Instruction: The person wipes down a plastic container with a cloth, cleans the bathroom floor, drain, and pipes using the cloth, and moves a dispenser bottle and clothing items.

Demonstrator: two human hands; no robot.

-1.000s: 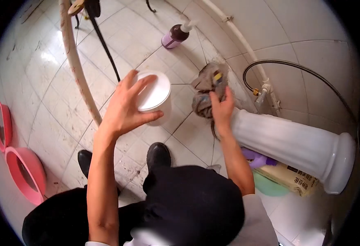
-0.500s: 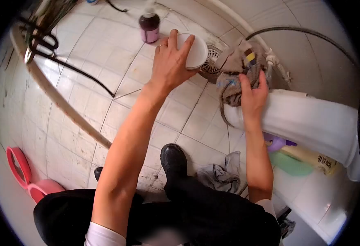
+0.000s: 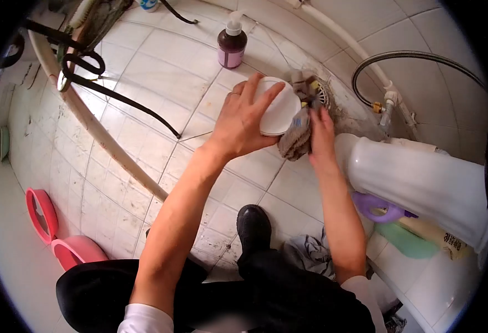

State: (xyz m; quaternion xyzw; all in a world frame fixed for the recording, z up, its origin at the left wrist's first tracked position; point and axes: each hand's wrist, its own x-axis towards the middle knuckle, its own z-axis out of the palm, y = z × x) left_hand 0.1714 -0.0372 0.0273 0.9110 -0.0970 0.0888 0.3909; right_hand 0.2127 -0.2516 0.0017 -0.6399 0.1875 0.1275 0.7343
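My left hand (image 3: 247,114) grips a white round container (image 3: 280,111) from above and the side, its flat round white face turned up toward me. Just right of it, my right hand (image 3: 323,136) holds a grey-brown cloth (image 3: 295,140) bunched against the container's right side. Part of the cloth shows behind the container, near a round floor drain (image 3: 323,94) that it partly covers. A dark pump bottle with a purple label (image 3: 232,49) stands upright on the floor beyond my left hand.
A white ceramic pedestal (image 3: 416,180) lies at the right, with a purple-handled bottle (image 3: 374,208) beside it. Near the wall pipe curves a braided hose (image 3: 410,54). Pink basins (image 3: 80,250) are at the left, a grey cloth (image 3: 308,252) by my shoe (image 3: 253,227).
Both hands have come together: the cloth, earlier apart from the container, now touches its right side. The view has shifted, and more of the floor near my shoe shows than a second ago.
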